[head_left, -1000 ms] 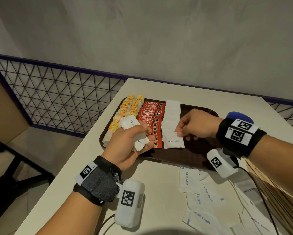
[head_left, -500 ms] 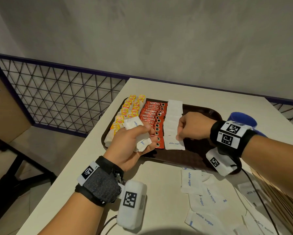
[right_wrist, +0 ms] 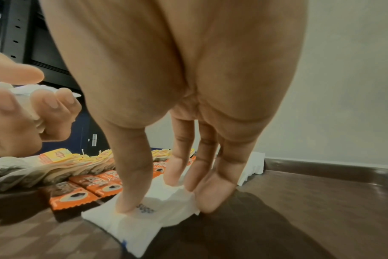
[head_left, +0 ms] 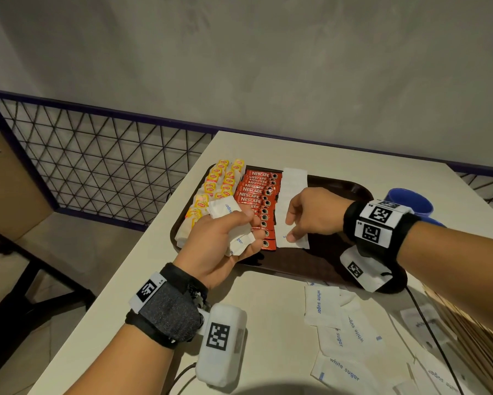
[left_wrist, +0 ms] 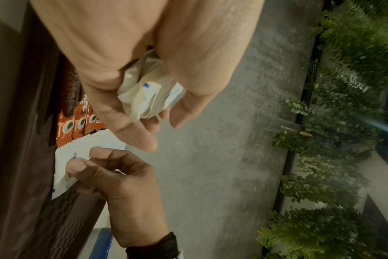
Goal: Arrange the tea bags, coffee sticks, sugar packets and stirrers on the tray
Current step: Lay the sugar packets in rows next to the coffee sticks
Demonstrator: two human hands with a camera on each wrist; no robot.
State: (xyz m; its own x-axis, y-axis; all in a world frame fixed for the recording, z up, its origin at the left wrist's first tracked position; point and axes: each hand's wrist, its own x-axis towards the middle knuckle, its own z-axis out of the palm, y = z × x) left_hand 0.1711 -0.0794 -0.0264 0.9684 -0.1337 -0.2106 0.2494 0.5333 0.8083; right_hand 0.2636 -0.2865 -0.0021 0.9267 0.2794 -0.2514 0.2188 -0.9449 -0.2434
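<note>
- The head view looks forward and down from above the near edge of the counter [head_left: 268, 309], taking in both forearms, the tray [head_left: 339, 185] and the far wall.
- The left wrist view sits close under the left hand [left_wrist: 144, 70], rolled sideways, looking past its fingers toward the right hand [left_wrist: 122, 184].
- The right wrist view sits low and close behind the right hand's fingers [right_wrist: 131, 166], facing left across the tray.
- All three share the near sugar packet [head_left: 293, 240] and the coffee sticks [head_left: 256, 198].

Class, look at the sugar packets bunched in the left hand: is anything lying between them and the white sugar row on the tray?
Only the right hand, whose fingertips rest on the row's nearest sugar packet. Otherwise nothing visible separates the left hand from it.
</note>
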